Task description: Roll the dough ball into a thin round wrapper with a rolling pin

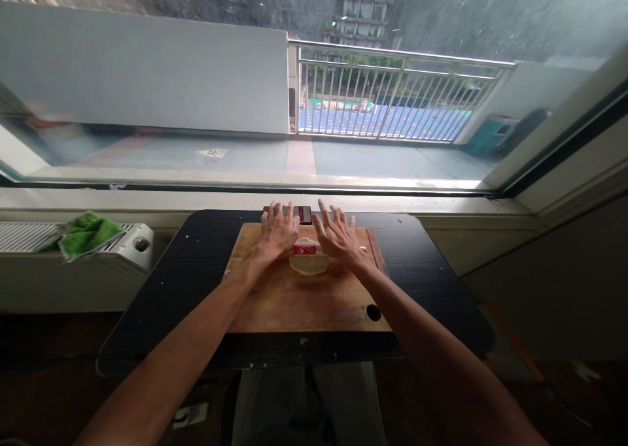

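Note:
A pale round lump wrapped in clear film with a red and white label (pixel 308 255) lies on a wooden cutting board (pixel 304 302). My left hand (pixel 277 230) rests flat on the board just left of it, fingers stretched out and apart. My right hand (pixel 338 233) lies flat just right of it, fingers spread too. Neither hand holds anything. Behind the fingertips a dark phone (pixel 303 214) lies at the board's far edge.
The board sits on a small black table (pixel 186 282) against a window sill. A green cloth (pixel 83 233) lies on a white radiator unit (pixel 73 269) at the left. Beyond the glass are a terrace and a metal railing (pixel 392 86).

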{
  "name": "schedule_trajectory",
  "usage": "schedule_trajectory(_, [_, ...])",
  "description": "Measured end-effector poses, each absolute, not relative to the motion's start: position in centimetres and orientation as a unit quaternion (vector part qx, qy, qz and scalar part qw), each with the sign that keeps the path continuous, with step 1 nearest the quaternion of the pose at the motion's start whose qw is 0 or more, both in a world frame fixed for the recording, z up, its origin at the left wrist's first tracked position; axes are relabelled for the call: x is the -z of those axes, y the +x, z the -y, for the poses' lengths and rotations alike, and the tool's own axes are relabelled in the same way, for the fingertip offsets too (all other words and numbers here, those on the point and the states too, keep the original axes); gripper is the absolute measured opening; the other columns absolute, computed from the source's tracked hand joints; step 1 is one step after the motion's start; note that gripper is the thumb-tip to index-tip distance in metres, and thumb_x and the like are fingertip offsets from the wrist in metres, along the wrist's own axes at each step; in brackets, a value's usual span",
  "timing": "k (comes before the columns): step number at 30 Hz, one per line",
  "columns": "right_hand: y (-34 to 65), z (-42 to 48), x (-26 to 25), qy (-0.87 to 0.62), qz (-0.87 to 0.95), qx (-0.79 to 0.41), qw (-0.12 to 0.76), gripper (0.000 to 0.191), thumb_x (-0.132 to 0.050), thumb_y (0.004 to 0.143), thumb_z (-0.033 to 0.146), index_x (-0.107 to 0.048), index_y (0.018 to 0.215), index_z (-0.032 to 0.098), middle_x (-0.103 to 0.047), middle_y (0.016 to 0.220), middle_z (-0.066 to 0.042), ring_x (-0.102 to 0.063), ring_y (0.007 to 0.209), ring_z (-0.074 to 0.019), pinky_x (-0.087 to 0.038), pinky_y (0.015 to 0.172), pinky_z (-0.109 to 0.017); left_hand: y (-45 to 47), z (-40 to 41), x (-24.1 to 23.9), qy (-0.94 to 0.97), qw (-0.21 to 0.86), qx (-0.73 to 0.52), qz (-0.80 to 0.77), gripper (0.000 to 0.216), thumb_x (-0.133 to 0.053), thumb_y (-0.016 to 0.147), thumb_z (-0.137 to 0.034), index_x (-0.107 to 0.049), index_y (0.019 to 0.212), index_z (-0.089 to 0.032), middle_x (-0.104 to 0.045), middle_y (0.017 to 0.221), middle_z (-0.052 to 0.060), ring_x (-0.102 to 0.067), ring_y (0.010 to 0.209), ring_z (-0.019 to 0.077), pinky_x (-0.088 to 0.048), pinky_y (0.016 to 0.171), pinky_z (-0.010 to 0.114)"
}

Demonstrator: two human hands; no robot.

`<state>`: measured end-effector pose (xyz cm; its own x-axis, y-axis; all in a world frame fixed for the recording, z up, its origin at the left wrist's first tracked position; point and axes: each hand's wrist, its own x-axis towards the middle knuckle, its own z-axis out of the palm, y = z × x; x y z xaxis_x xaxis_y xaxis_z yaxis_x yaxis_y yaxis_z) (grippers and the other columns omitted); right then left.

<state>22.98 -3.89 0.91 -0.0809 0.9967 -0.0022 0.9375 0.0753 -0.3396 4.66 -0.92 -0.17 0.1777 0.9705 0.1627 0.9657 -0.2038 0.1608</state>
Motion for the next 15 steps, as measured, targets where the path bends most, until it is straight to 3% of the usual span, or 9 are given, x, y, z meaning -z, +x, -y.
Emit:
schedule_trajectory(9, [22.4,8.0,-0.9,-0.659,0.74,-0.103,0.091,0.085,-0.01,0.114,0.077,-0.01,0.185,0.031,-0.019,0.191,-0.009,-0.012,0.177,-0.0364,-0.007,0.14,-0.071,4.0,5.4,0.7,0.768,0.01,-0.129,-0.627,0.066,-0.031,0.115,-0.041,-0.038,0.176,-0.016,-0.046,0.178,0.021,-0.034,0.17,0.0384,-0.038,0.132,0.062])
schedule_trajectory(15, [22.5,7.5,-1.0,-0.666,0.734,-0.097,0.091,0.082,-0.013,0.115,0.074,-0.008,0.186,0.032,-0.016,0.192,-0.008,-0.012,0.177,-0.0369,-0.012,0.14,-0.071,4.0,4.5,0.3,0.782,-0.03,-0.154,-0.604,0.063,-0.034,0.113,-0.036,-0.043,0.173,-0.017,-0.057,0.168,0.022,-0.047,0.161,0.0364,-0.045,0.126,0.056])
